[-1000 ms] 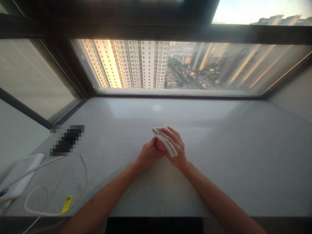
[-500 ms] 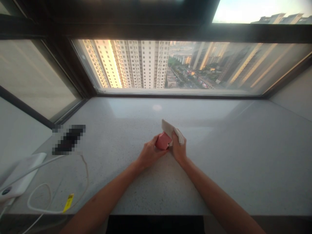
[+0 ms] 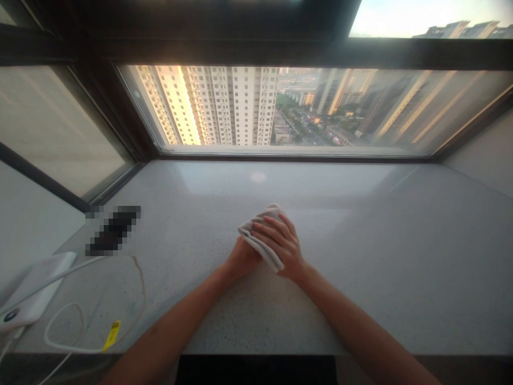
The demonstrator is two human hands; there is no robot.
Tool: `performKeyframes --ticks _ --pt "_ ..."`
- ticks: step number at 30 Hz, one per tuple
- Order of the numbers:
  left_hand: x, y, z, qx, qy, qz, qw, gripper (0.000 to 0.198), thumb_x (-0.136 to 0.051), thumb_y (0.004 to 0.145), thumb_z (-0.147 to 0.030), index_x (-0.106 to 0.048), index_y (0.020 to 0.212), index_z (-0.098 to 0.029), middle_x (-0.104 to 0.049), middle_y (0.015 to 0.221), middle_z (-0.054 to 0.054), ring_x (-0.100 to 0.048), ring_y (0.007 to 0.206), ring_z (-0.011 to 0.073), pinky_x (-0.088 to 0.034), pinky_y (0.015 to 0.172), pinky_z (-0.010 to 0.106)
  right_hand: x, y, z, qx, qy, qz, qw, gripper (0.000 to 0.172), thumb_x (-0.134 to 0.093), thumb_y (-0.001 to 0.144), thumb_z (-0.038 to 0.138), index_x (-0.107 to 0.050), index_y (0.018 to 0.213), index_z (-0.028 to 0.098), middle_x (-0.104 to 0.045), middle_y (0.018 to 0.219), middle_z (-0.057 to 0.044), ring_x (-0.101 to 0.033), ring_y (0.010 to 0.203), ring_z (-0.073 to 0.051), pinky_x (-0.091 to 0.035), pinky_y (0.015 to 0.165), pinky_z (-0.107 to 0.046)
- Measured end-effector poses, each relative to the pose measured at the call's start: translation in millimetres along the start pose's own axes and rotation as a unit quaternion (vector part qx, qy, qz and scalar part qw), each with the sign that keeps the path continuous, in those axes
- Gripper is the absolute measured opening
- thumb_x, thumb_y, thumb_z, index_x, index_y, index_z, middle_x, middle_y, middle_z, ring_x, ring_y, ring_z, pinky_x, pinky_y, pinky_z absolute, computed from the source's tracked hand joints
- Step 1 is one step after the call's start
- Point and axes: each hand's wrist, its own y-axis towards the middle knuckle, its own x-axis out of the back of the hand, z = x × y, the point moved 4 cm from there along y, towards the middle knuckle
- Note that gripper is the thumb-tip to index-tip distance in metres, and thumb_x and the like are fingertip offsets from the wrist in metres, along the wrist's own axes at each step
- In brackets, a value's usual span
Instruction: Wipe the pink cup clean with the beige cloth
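A folded off-white cloth (image 3: 261, 216) is draped over what my left hand holds, above the middle of the grey-white sill. My right hand (image 3: 280, 240) presses the cloth down from above, its fingers curled over it. Below the cloth, my left hand (image 3: 243, 258) shows only its back and wrist; its fingers are covered. The small pink object that was in my left hand half a second ago is now hidden under the cloth.
A stone-like sill (image 3: 380, 256) runs up to a dark-framed window (image 3: 296, 158). On the left lie a pixelated dark item (image 3: 114, 231), a white box-like device (image 3: 40, 289) and a looped white cable (image 3: 76, 348) with a yellow tag (image 3: 111, 335).
My right hand has brought the cloth left and down over the pink object, covering it and the fingers of my left hand. My left hand has stayed nearly in place.
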Motion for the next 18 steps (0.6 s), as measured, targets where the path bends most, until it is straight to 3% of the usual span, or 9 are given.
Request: performKeyframes --ticks 2,4,7,9,11,12,14,16,18 --pt "-0.8 0.9 0.5 0.012 0.008 -0.001 1.0 0.044 -0.085 0.083 -0.038 -0.07 0.121 -0.021 -0.082 0.099 0.007 -0.075 0.088 0.0294 -0.061 0.083 0.043 2.5 0.7 -8.9 -0.058 0.039 -0.046 0.996 0.04 -0.057 0.107 0.04 -0.073 0.143 0.034 -0.074 0.145 -0.006 -0.063 0.142 -0.032 -0.042 0.128 -0.059" --pt "-0.5 1.9 -2.6 0.017 0.011 -0.005 1.0 0.056 -0.086 0.083 -0.041 -0.066 0.132 -0.021 -0.081 0.111 0.008 -0.076 0.096 0.0292 -0.06 0.09 0.042 1.5 -4.0 -29.4 -0.207 0.112 -0.128 0.964 0.038 -0.056 0.107 0.045 -0.077 0.134 0.027 -0.077 0.136 -0.01 -0.071 0.129 -0.031 -0.055 0.113 -0.051" --pt "1.2 2.5 -10.1 0.003 0.005 -0.001 1.0 0.066 -0.085 0.085 -0.042 -0.061 0.143 -0.022 -0.08 0.124 0.008 -0.076 0.106 0.027 -0.058 0.097 0.038 -11.7 -22.1 -58.9 -0.434 0.24 -0.226 0.838 0.044 -0.061 0.102 0.057 -0.08 0.116 0.02 -0.082 0.107 -0.008 -0.077 0.096 -0.026 -0.063 0.087 -0.041" --pt "2.6 2.4 -12.2 -0.004 0.003 0.006 1.0 0.066 -0.085 0.087 -0.043 -0.059 0.144 -0.022 -0.079 0.125 0.009 -0.076 0.106 0.0261 -0.057 0.096 0.036 -20.7 -31.2 -67.7 -0.506 0.308 -0.258 0.763 0.046 -0.066 0.096 0.061 -0.079 0.11 0.019 -0.081 0.093 -0.005 -0.075 0.083 -0.024 -0.062 0.078 -0.038" --pt "2.7 2.3 -10.9 -0.005 0.0 0.018 1.0 0.067 -0.084 0.089 -0.044 -0.057 0.146 -0.022 -0.078 0.126 0.009 -0.075 0.106 0.026 -0.057 0.096 0.036 -22.2 -33.5 -68.3 -0.52 0.329 -0.267 0.741 0.047 -0.066 0.095 0.062 -0.079 0.11 0.019 -0.081 0.09 -0.004 -0.075 0.08 -0.024 -0.062 0.077 -0.037" --pt "1.8 2.4 -9.3 -0.006 -0.004 0.027 1.0 0.07 -0.084 0.089 -0.044 -0.054 0.148 -0.023 -0.078 0.128 0.01 -0.075 0.108 0.0261 -0.057 0.096 0.036 -19.4 -31.9 -66.1 -0.509 0.314 -0.264 0.757 0.046 -0.065 0.096 0.061 -0.079 0.11 0.019 -0.081 0.091 -0.005 -0.075 0.082 -0.024 -0.063 0.078 -0.038" --pt "-1.5 2.8 -6.1 -0.016 -0.017 0.048 0.999 0.073 -0.084 0.09 -0.043 -0.049 0.151 -0.024 -0.076 0.133 0.011 -0.074 0.112 0.0267 -0.058 0.099 0.037 -7.6 -23.5 -57.0 -0.441 0.244 -0.241 0.83 0.043 -0.062 0.101 0.057 -0.08 0.113 0.02 -0.083 0.102 -0.008 -0.077 0.094 -0.027 -0.064 0.087 -0.042" --pt "-5.3 3.4 -3.5 -0.028 -0.026 0.064 0.997 0.067 -0.083 0.09 -0.039 -0.051 0.147 -0.022 -0.076 0.13 0.011 -0.074 0.111 0.0273 -0.058 0.099 0.038 5.3 -10.1 -41.5 -0.311 0.147 -0.181 0.921 0.036 -0.061 0.104 0.048 -0.08 0.12 0.022 -0.081 0.121 -0.011 -0.075 0.116 -0.031 -0.06 0.103 -0.049" --pt "-6.7 4.0 -1.5 -0.031 -0.026 0.059 0.997 0.059 -0.083 0.087 -0.038 -0.058 0.137 -0.019 -0.078 0.124 0.011 -0.074 0.107 0.0283 -0.06 0.096 0.038 13.9 1.0 -24.9 -0.178 0.057 -0.104 0.977 0.035 -0.06 0.104 0.037 -0.078 0.132 0.026 -0.076 0.139 -0.011 -0.066 0.136 -0.034 -0.053 0.117 -0.057"
